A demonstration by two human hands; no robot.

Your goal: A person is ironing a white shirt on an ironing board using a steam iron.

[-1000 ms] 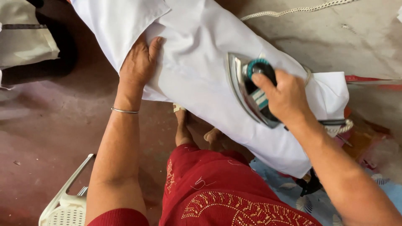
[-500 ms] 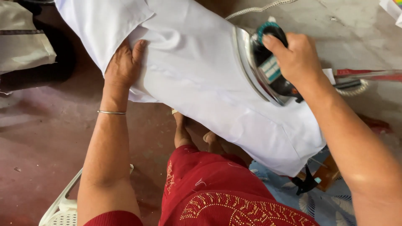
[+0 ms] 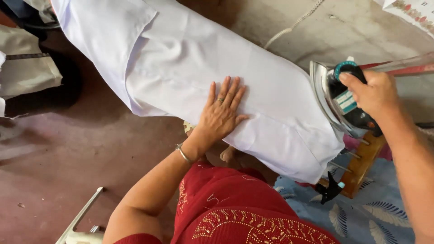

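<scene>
On the board, the white shirt (image 3: 181, 72) lies spread out — the left hand (image 3: 221, 113) rests flat on it, fingers open, gripping nothing. Over at the shirt's right edge, the right hand (image 3: 373, 92) is wrapped around the handle of the iron (image 3: 339, 106), which sits tipped up on its end — soleplate facing the cloth.
</scene>
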